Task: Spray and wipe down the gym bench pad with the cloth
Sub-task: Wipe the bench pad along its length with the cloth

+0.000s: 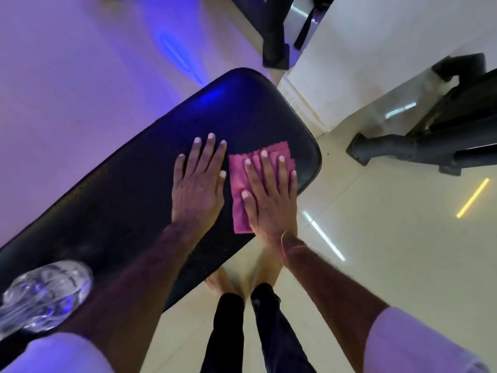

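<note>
The black gym bench pad (129,200) runs diagonally from lower left to upper right. A folded pink cloth (238,184) lies near its right end. My right hand (269,195) presses flat on the cloth, fingers spread. My left hand (199,181) lies flat and bare on the pad just left of the cloth, holding nothing. A clear plastic bottle (45,294) stands on the pad at the lower left, beside my left forearm.
Black machine frames stand at the top (274,33) and at the right (430,146). A white wall corner (336,76) sits just beyond the bench's far end. My bare feet (242,278) are on pale tiled floor beside the bench.
</note>
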A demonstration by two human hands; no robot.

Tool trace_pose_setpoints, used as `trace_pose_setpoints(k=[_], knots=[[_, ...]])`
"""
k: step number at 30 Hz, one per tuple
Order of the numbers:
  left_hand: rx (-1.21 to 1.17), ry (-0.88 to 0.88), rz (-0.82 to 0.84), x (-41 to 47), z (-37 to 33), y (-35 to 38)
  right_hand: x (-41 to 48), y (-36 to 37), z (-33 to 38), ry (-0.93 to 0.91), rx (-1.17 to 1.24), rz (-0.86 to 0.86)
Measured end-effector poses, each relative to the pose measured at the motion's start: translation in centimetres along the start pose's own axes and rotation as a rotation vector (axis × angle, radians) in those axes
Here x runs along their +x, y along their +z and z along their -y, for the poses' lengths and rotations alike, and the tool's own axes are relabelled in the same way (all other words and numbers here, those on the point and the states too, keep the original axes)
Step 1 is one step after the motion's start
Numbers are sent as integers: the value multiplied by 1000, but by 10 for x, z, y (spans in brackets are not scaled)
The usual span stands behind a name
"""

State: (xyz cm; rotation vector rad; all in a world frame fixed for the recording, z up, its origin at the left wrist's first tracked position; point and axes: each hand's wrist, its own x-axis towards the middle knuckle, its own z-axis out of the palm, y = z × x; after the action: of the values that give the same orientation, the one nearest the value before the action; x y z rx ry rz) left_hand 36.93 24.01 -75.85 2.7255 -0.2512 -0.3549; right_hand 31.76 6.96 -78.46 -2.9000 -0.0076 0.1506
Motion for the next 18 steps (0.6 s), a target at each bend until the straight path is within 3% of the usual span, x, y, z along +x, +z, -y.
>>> trace_pose_setpoints(k=[3,7,13,18], knots=[[40,-42,-11,-6,8,-1,27,-9,-19,-130,-44,61],[48,-91,-55,-14,20,1,85,-9,-6,85,-58,-2],[40,-228,-56,-23,32,-9,40,-4,-5,-364,-121,111],[21,-224,-86,-26,43,-7,119,-7,27,-128,-127,35]])
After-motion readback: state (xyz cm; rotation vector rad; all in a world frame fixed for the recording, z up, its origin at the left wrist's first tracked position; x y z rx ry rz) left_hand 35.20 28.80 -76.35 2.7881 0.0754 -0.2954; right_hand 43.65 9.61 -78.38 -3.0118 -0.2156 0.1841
